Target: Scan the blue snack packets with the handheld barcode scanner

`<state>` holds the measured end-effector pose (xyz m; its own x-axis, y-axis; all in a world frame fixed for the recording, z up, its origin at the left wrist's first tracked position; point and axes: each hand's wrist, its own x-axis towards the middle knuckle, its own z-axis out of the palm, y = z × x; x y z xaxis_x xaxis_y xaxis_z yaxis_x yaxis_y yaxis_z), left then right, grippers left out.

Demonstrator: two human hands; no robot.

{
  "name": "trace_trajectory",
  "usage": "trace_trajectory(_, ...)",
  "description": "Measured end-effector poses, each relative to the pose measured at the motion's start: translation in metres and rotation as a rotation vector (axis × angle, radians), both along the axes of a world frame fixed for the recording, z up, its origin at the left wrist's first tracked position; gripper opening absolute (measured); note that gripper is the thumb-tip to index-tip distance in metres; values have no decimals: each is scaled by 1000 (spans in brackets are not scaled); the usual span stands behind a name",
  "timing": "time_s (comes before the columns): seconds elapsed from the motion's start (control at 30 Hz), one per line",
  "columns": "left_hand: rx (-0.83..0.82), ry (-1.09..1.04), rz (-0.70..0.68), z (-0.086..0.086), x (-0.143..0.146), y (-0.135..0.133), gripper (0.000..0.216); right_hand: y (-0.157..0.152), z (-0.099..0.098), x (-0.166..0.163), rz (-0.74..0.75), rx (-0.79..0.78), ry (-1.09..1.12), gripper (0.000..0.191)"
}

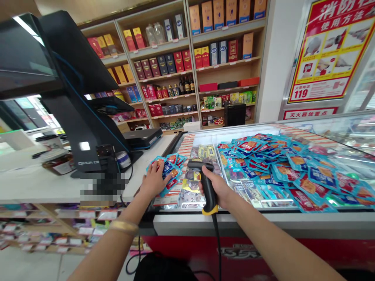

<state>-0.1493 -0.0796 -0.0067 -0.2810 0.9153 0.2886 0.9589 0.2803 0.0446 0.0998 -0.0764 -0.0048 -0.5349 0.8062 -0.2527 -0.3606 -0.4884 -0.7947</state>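
My right hand (218,185) is wrapped round the grip of a black and yellow barcode scanner (208,191), its head pointing away from me and its cable hanging down. My left hand (154,177) rests, fingers spread, on a small pile of blue snack packets (173,171) near the left edge of the glass freezer top. What lies directly under the palm is hidden. To the right of the scanner, a large heap of blue and red snack packets (263,156) covers much of the glass.
A black checkout terminal (84,128) stands on the white counter (26,187) at left. Beneath my hands is the glass-topped freezer (263,218). Behind it, wooden shelves (193,70) hold boxes and bottles. A red and yellow sign (328,54) hangs at right.
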Motion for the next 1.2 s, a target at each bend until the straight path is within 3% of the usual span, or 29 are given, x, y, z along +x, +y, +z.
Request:
trace_trajectory(0.13, -45, -7, 20, -13, -1, 1, 72, 2, -4, -2, -29, -32, -23, 40)
trace_trajectory(0.3, -34, -25, 29, -7, -4, 3, 68, 6, 0, 6, -68, -66, 14, 40)
trace_trajectory(0.4, 72, 26, 25, -4, 2, 1, 66, 5, 2, 14, -74, -69, 79, 41)
trace_trajectory(0.5, 216, 56, -89, -1, 20, 3, 59, 0, 5, 32, -89, -45, 132, 40)
trace_trajectory(0.7, 320, -84, -471, 2, 102, 22, 50, -14, 8, 104, -176, 12, 170, 40)
trace_trajectory(0.9, 203, -240, -761, -11, 210, 29, 51, -23, -1, 180, -376, 62, 84, 37)
trace_trajectory(1.03, 68, -256, -758, -19, 256, 36, 61, -24, -6, 197, -433, 67, 76, 38)
trace_trajectory(1.2, 0, -213, -639, -19, 273, 49, 65, -23, -8, 195, -437, 96, 60, 40)
